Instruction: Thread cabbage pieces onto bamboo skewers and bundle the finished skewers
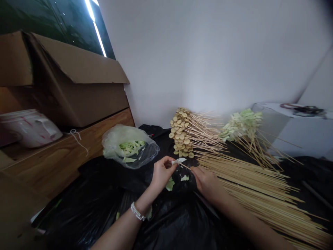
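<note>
Between the fingertips of my left hand (163, 171) is a pale piece of cabbage (179, 160). My right hand (205, 178) grips a thin wooden skewer (185, 166), whose far end meets the cabbage piece; whether the tip has gone through it is too small to tell. Below my hands, loose cabbage scraps (170, 184) lie on black plastic sheeting (166, 218). A clear plastic bag (111, 146) of cut cabbage (131, 147) stands left of my left hand. Several bare skewers (255, 187) are spread beside my right arm.
Skewers with round, pale yellow slices (182, 128) are stacked against the white wall (208, 62). Skewers of cabbage (244, 121) lie to their right. A cardboard box (93, 100) and a plastic tub (31, 128) stand on a wooden surface (59, 149) at left.
</note>
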Tool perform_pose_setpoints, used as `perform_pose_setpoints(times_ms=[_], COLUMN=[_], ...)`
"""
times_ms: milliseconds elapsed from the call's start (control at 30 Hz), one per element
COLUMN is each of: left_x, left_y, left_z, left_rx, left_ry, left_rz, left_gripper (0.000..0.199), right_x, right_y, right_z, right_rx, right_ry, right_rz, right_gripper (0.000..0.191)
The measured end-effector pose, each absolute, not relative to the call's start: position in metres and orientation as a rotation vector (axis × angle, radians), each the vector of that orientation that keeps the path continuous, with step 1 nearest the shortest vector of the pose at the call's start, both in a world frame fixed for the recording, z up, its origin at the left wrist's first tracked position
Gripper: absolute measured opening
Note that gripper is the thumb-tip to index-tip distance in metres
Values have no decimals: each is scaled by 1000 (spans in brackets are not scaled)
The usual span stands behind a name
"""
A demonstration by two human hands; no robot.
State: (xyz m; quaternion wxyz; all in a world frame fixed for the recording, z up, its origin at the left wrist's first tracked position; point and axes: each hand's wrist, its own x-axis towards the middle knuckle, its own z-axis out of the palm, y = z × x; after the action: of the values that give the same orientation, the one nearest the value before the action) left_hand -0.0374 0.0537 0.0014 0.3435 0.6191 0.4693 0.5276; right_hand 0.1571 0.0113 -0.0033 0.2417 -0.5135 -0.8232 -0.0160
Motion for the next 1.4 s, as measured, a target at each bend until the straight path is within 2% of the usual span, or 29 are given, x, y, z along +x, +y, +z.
perform_pose_setpoints(times_ms=[267, 433, 600, 833, 967, 1200, 1400], left_x=[-35, -57, -72, -89, -90, -86, -82], left_y=[48, 62, 66, 59, 56, 58, 64], left_z=[10, 21, 18, 27, 32, 21, 24], left_rx=[1638, 1685, 1978, 2078, 2084, 2031, 1824], left_ry=[1091, 1281, 1392, 1540, 1571, 1334, 1221], left_rz=[1232, 1289, 953, 457, 306, 372, 816], left_gripper=[22, 28, 15, 35, 32, 11, 22], right_x=[159, 165, 166, 166, 166, 166, 166], right_y=[13, 18, 18, 18, 19, 18, 17], right_z=[-4, -6, -5, -4, -6, -6, -4], right_rx=[-1341, -1350, -1334, -1333, -1346, -1336, -1305], right_ry=[-2200, -2117, -2116, -2121, -2140, -2149, -2096], right_rz=[-61, -169, -220, -214, -210, -184, -203], right_gripper=[28, 29, 27, 28, 28, 29, 29])
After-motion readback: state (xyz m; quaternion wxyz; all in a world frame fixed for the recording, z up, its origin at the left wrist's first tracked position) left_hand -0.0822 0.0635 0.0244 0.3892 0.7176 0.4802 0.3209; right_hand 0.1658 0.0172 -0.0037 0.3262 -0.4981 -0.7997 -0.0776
